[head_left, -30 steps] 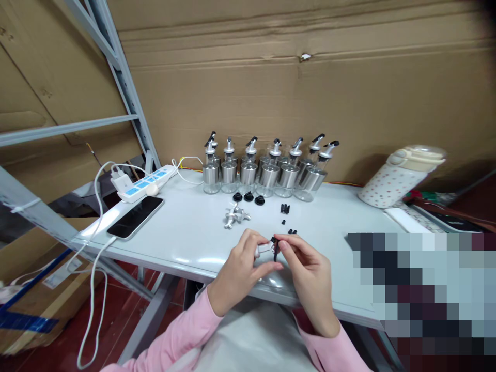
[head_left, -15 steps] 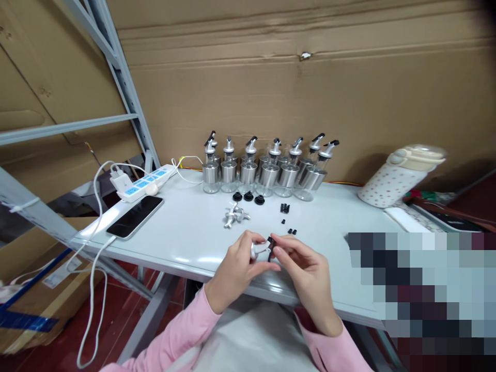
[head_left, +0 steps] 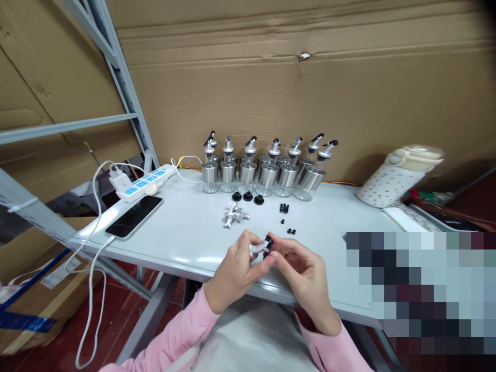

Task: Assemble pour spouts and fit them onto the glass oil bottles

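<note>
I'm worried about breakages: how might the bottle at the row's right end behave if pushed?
The bottle may tip, being taller than wide. Its clear, glass-like base suggests it could break. Its shiny metal sleeve might feel slippery.

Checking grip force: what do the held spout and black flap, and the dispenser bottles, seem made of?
Spout: plastic or painted metal, perhaps; smooth, satin silver-grey.
Black flap: likely plastic, being evenly dark; finish too small to tell.
Dispenser bottles: glass or clear plastic, being see-through; their bands look like brushed steel, from the grey sheen.
</note>
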Available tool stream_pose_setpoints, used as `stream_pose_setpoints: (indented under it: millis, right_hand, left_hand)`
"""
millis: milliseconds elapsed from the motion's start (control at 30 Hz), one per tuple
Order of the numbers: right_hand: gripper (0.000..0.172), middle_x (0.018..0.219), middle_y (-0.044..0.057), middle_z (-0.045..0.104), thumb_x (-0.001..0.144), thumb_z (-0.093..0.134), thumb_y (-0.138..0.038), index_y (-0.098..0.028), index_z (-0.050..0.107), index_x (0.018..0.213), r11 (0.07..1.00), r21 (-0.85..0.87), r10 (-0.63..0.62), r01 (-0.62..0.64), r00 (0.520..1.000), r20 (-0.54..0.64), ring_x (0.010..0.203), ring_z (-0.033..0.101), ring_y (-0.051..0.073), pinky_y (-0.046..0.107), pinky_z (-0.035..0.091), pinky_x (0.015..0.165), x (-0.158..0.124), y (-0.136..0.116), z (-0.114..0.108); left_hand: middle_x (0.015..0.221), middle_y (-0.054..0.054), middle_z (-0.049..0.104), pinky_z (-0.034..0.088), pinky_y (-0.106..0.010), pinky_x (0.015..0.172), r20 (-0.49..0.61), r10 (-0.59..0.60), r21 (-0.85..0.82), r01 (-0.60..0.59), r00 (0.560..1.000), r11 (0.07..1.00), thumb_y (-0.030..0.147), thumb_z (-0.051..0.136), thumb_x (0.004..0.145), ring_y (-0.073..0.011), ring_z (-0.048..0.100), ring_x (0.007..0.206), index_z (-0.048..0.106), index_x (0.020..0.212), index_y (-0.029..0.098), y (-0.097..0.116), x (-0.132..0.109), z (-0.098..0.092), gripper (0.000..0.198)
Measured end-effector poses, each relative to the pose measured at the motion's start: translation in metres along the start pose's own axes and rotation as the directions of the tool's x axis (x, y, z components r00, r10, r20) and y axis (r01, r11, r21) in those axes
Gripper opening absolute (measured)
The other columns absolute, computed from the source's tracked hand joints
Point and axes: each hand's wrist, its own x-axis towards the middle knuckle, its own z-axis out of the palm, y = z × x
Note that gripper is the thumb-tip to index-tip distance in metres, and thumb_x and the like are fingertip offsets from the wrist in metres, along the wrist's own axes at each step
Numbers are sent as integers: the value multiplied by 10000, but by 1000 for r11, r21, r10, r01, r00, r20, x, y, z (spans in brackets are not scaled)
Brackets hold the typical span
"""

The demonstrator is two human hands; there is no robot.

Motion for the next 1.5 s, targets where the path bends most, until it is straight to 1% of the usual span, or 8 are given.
stream_pose_setpoints:
  millis: [167,300,533,733,1000,1200,1367,1500]
  right_hand:
    - [101,787,45,687,763,648,-240,-207,700,843,996,-3,-88,88,994,-64,736,632,155,270,532,657,1,-3,2]
    - [93,839,52,688,765,651,-239,-223,697,844,993,-25,-118,116,990,-84,804,636,167,289,533,702,1,-2,3]
    - [57,809,52,685,736,677,-228,-208,691,788,995,-38,-93,89,984,-153,801,634,170,289,534,685,0,3,3]
    - [84,799,38,685,739,676,-248,-213,695,812,998,-29,-50,47,987,-150,738,626,148,260,518,633,-1,5,2]
    - [66,748,38,666,734,677,-265,-203,681,757,997,8,-73,75,985,-156,720,613,151,262,510,621,1,-1,2]
    - [76,716,14,652,738,671,-263,-209,678,790,1000,24,8,-5,988,-152,623,587,117,220,489,552,1,1,1]
    - [80,764,10,655,745,660,-248,-218,686,814,1000,25,8,-5,990,-138,622,587,103,209,488,572,0,1,0]
    - [99,737,17,660,741,664,-281,-209,690,804,998,38,58,-53,989,-136,604,586,113,218,487,553,0,1,-1]
  left_hand:
    - [928,-33,502,433,-249,643,21,40,24,-40,999,999,392,460,902,-128,527,745,412,995,181,4,1,0,236]
    - [951,-40,499,445,-258,673,-13,83,55,-82,996,995,390,478,897,-139,529,787,407,1003,184,4,0,2,243]
    - [967,-45,481,463,-275,725,-67,120,123,-111,990,986,399,487,898,-150,527,839,401,1031,190,2,0,4,262]
    - [960,-41,471,466,-272,734,-86,183,152,-169,979,974,395,483,901,-147,517,845,409,1030,190,1,1,5,253]
    - [981,-44,476,477,-283,735,-65,122,110,-114,990,987,443,505,877,-143,515,815,407,1039,192,-1,1,4,315]
    - [990,-49,486,482,-280,716,-30,122,97,-118,992,988,475,490,871,-138,519,779,411,1059,188,1,1,4,352]
    - [994,-52,488,479,-292,742,-29,108,83,-105,994,991,473,499,867,-156,533,840,408,1061,190,1,2,4,355]
    - [996,-54,486,482,-300,745,-34,82,79,-79,996,994,482,530,844,-161,536,850,408,1057,190,0,1,4,381]
